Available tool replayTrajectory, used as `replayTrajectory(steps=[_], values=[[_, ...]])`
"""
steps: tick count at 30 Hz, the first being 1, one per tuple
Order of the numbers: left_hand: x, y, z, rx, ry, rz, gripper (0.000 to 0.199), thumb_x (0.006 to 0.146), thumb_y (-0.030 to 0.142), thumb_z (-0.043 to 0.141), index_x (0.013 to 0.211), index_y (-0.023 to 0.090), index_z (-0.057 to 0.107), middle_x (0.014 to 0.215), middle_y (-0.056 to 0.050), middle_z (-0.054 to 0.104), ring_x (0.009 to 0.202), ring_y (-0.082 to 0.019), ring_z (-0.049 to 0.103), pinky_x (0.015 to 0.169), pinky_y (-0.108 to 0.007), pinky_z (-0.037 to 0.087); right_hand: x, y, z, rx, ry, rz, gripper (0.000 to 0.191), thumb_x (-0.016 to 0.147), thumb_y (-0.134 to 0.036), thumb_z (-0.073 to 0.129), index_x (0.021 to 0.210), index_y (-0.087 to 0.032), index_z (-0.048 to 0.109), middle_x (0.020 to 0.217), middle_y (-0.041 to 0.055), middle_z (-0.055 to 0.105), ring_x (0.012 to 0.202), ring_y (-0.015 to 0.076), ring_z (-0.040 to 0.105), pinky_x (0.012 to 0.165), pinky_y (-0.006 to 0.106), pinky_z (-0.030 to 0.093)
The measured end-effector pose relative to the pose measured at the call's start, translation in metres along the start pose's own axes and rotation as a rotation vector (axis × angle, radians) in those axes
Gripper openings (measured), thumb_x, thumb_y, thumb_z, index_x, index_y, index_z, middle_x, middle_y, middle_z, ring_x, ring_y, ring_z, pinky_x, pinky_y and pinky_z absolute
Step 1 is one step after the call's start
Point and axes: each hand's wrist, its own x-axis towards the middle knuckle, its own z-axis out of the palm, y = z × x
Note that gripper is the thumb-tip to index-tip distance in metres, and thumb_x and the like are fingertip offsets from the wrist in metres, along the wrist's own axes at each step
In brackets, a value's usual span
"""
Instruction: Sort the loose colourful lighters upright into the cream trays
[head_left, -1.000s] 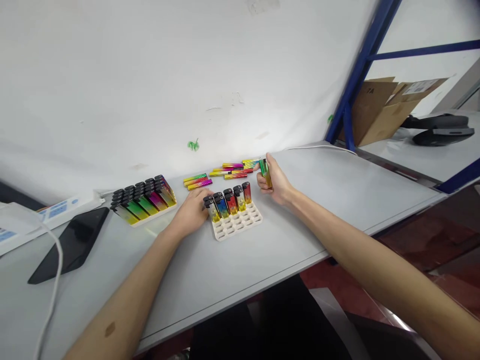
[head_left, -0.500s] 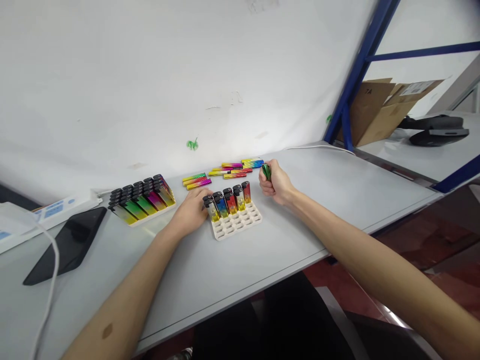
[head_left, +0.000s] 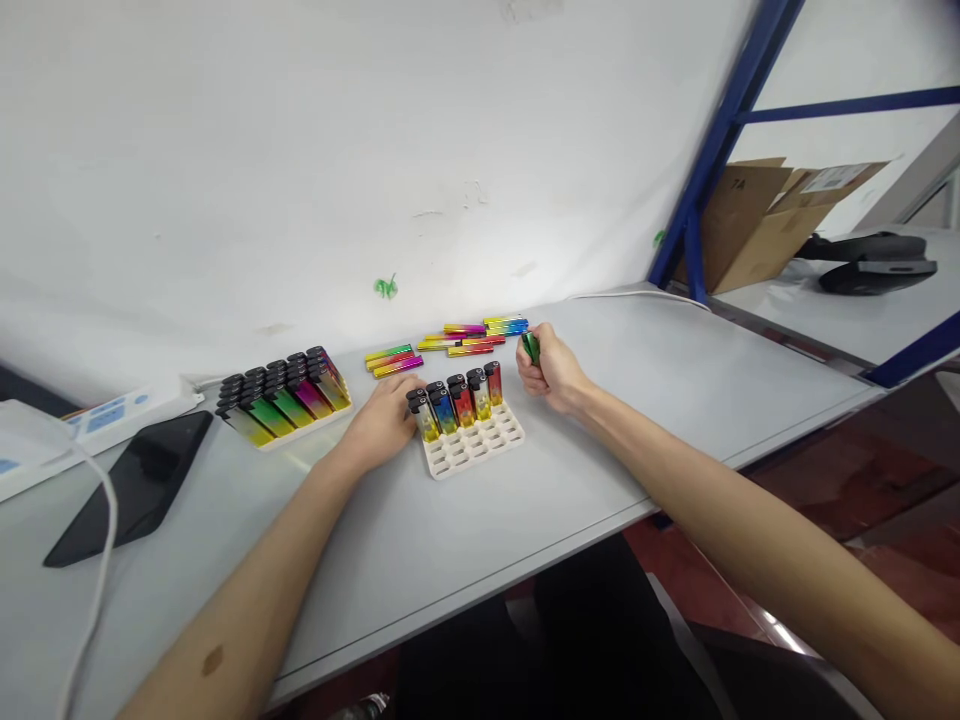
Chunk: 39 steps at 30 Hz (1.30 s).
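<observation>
My right hand [head_left: 551, 368] is closed in a fist around a shiny green lighter [head_left: 531, 347], held just above the table at the right of the white rack. Most of this lighter is hidden by the fingers. My left hand [head_left: 386, 412] grips the left back corner of the white slotted rack [head_left: 480, 450], its fingertips partly hidden behind the lighters. Black-topped lighters [head_left: 463, 402] in yellow, blue and red stand upright along the rack's back; its front slots hold nothing. Behind lie loose shiny coloured lighter sleeves [head_left: 397, 366] and a second pile of sleeves [head_left: 469, 340].
At the left, a second rack is packed with metallic-coloured lighters [head_left: 289, 400]. Beside it lie a black phone [head_left: 135, 485], a white power strip [head_left: 112, 420] and a white cable [head_left: 105, 560]. A blue frame [head_left: 694, 200] and cardboard box [head_left: 772, 225] stand at the right.
My right hand has turned slightly and shifted a little with the green lighter, showing more of its shiny green side. My left hand and the rack stay in place.
</observation>
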Motion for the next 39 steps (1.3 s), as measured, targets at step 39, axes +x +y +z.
replayTrajectory(steps=[39], values=[[-0.002, 0.006, -0.005, 0.038, -0.040, 0.014, 0.033, 0.087, 0.022, 0.046, 0.117, 0.021, 0.061, 0.135, -0.011, 0.060, 0.133, -0.029, 0.049, 0.114, -0.048, 0.041, -0.021, -0.012, -0.017, -0.762, -0.396, -0.627, 0.027, 0.079, -0.015, 0.063, 0.105, -0.022, 0.060, 0.109, 0.0042, 0.062, 0.082, 0.0144, 0.063, 0.069, 0.029, 0.052]])
